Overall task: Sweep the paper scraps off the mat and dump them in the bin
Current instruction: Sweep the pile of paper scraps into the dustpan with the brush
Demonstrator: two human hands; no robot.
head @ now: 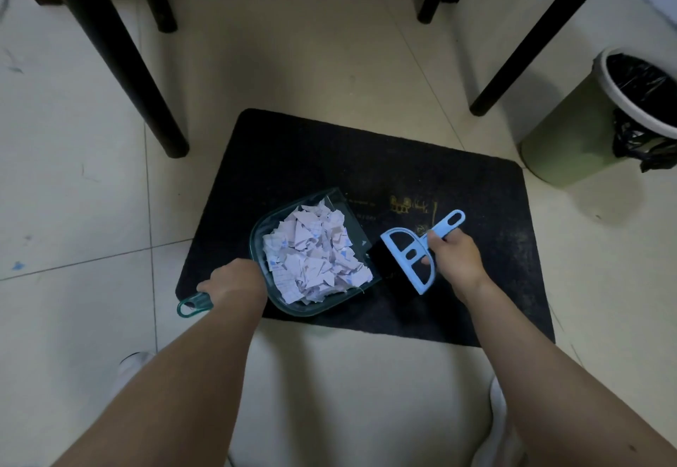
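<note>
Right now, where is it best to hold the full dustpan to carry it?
Grip the dustpan by its teal handle, from its rear-left end, where the left hand holds it. The scraps pile toward the open front lip, so keep that raised.

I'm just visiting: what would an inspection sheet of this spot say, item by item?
Surface: dark mat lying on a pale tiled floor; no loose scraps seen on it.
Job's things: dustpan on the mat, piled with paper scraps; blue brush at its open edge; green bin with a black liner to the right of the mat.
Clutter: small blue fleck on the floor, far left.
Hands: left hand grips the dustpan handle; right hand grips the brush handle.
Cables: nothing seen.
Surroundings: dark furniture legs beyond the mat; white shoes at the lower edges.
</note>
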